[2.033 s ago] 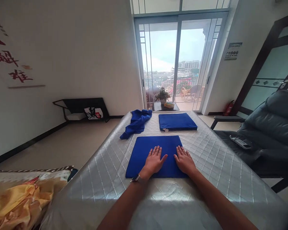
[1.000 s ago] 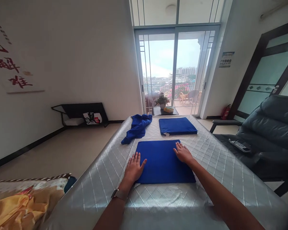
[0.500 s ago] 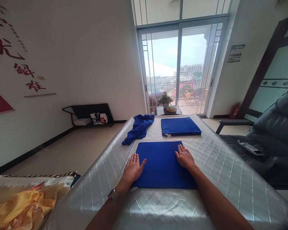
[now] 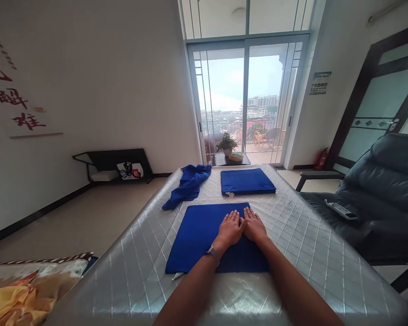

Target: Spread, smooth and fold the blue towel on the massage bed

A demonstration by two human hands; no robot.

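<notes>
A flat blue cloth cover (image 4: 193, 240) lies on the silver quilted surface (image 4: 136, 271) in front of me, a small white tag showing at its near left corner. My left hand (image 4: 230, 228) rests flat on its right half, fingers stretched forward. Right beside it, my right hand (image 4: 255, 224) lies flat near the cover's right edge, and the two thumbs meet. Farther off is a neat stack of folded blue cloth (image 4: 247, 181) with a white tag. To its left sits a crumpled blue cloth (image 4: 189, 184).
A dark armchair (image 4: 370, 190) with a white handset (image 4: 341, 210) on it stands at the right. Yellow cloth (image 4: 20, 299) lies low at the left. A small table with a potted plant (image 4: 227, 144) stands by the glass door. A black rack (image 4: 117, 164) lines the left wall.
My left hand has moved from the cover's left edge across to the right, next to my right hand. The view has turned slightly to the right.
</notes>
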